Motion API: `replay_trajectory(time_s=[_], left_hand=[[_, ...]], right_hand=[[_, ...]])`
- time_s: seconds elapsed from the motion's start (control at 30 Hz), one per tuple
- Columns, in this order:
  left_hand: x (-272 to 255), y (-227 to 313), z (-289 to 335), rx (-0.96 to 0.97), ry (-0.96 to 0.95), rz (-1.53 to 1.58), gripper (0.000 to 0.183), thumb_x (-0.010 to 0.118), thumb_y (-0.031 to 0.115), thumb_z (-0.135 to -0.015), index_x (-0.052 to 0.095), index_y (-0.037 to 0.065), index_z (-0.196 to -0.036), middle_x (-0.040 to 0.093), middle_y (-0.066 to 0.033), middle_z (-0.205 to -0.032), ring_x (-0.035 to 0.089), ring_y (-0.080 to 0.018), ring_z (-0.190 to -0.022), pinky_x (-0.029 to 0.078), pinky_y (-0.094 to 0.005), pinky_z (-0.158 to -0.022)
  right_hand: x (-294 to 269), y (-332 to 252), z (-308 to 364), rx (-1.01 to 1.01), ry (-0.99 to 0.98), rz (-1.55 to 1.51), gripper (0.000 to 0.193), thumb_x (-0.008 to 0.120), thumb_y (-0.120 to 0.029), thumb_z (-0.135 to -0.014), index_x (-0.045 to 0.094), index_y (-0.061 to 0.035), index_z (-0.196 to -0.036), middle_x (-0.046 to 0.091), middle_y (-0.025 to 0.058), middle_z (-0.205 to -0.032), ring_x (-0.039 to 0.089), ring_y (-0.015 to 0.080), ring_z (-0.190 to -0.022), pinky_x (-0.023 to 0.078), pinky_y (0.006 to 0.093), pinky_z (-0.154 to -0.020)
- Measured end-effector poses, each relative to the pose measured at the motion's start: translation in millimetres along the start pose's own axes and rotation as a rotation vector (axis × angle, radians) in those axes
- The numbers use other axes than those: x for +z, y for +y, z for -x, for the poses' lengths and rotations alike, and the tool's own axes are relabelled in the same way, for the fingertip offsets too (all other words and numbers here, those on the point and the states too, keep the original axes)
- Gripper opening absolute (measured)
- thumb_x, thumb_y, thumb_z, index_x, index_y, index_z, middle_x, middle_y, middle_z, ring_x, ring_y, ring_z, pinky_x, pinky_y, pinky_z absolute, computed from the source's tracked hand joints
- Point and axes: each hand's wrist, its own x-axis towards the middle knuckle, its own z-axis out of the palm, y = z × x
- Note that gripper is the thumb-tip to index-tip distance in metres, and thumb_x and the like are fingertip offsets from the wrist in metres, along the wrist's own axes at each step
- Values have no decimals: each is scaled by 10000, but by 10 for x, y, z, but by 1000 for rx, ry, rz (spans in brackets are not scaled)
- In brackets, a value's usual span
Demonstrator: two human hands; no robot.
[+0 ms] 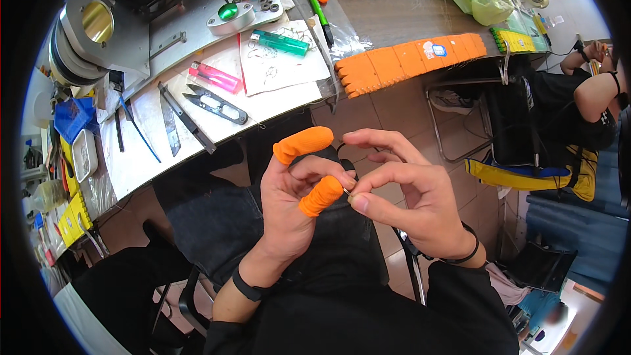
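Note:
Above my lap, my left hand (286,207) wears orange finger cots (321,197) on the thumb and index finger, the index one pointing up and away. Its thumb and a bent bare finger close on a tiny, shiny piece (347,191), mostly hidden by the fingertips. From the right, my right hand (417,204) pinches at the same spot between bare thumb and index finger, its other fingers loosely curled. The fingertips of both hands almost meet; the kind of piece between them is too small to make out.
On the bench at left lie thread snips (215,104), tweezers (187,118), a pink lighter (215,77) and a green lighter (279,43) on white paper. An orange serrated bench pin (411,62) juts from the far bench edge. Another person (585,102) sits at right.

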Motion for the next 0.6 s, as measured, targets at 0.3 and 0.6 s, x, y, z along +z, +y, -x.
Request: replay_trajectory(time_s=[0.3, 0.6], left_hand=[[64, 26, 16, -109, 49, 179, 488, 683, 82, -896, 430, 35, -1311, 652, -85, -945, 661, -178, -891, 514, -342, -920], [159, 108, 28, -173, 91, 168, 534, 707, 135, -876, 430, 58, -1325, 620, -39, -902, 652, -156, -850, 500, -341, -925]], right_hand=[[38, -22, 14, 23, 44, -44, 170, 769, -49, -755, 770, -45, -925, 583, 178, -1294, 502, 256, -1223, 355, 378, -1037], [40, -5, 27, 1, 60, -66, 172, 779, -40, -742, 767, -24, -913, 610, 195, -1259, 505, 273, -1211, 352, 395, -1053]])
